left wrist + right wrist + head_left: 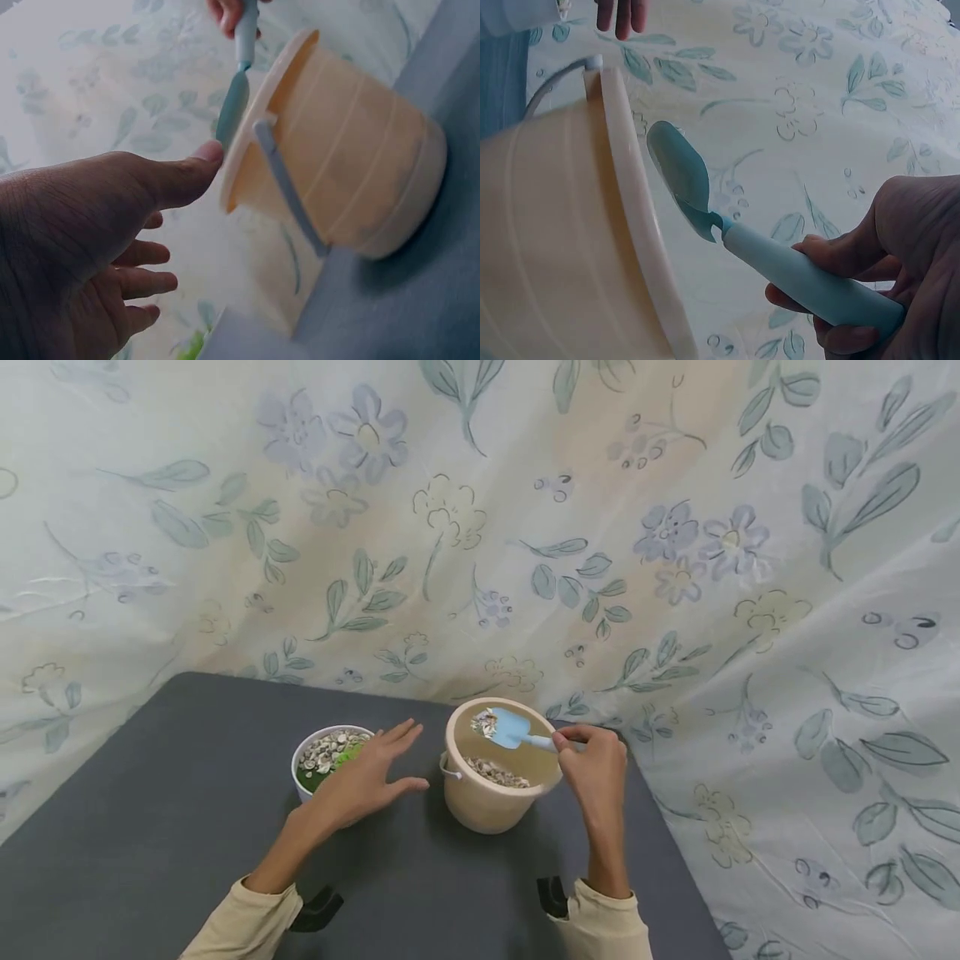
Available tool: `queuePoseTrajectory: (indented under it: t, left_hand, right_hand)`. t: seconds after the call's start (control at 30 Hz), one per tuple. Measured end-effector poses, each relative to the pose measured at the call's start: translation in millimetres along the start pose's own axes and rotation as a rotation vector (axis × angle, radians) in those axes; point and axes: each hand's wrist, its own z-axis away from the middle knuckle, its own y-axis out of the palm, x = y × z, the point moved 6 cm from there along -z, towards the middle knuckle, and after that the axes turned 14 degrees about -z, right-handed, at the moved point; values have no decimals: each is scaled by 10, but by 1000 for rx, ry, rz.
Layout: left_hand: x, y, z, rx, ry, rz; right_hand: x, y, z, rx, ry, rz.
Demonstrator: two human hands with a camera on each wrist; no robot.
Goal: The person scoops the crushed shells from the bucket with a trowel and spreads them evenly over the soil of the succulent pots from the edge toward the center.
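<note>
My right hand (600, 768) grips the pale handle of a small blue hand trowel (510, 729). The blade carries a little heap of shell-like pieces (484, 722) above the mouth of a beige bucket (480, 810). More such pieces (495, 773) lie inside the bucket. In the right wrist view the trowel (810, 277) is held with thumb and fingers curled round its handle. Between the bucket and a white bowl (302, 787), my left hand (360, 777) is held with fingers extended, touching nothing visible. It partly covers the bowl, which contains shell-like pieces and something green.
The bucket's handle (289, 187) hangs down its side toward the left hand. Both containers stand on a dark grey table (187, 827). A floral cloth (480, 527) rises behind the table and along its right side.
</note>
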Motion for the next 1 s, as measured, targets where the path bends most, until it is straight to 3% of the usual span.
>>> queuePoseTrajectory:
  t: [0.37,0.7,1.0]
  left_hand:
    - [316,-193,291,-78,-93,-46]
    - [646,-209,585,-73,-232,-24]
    - [847,-162,779,-26,-307,-16]
  right_hand:
    - [172,296,40,52,-41,-56]
    - [413,694,159,132,-156,-140]
    - [635,1056,279,185,-236,-236]
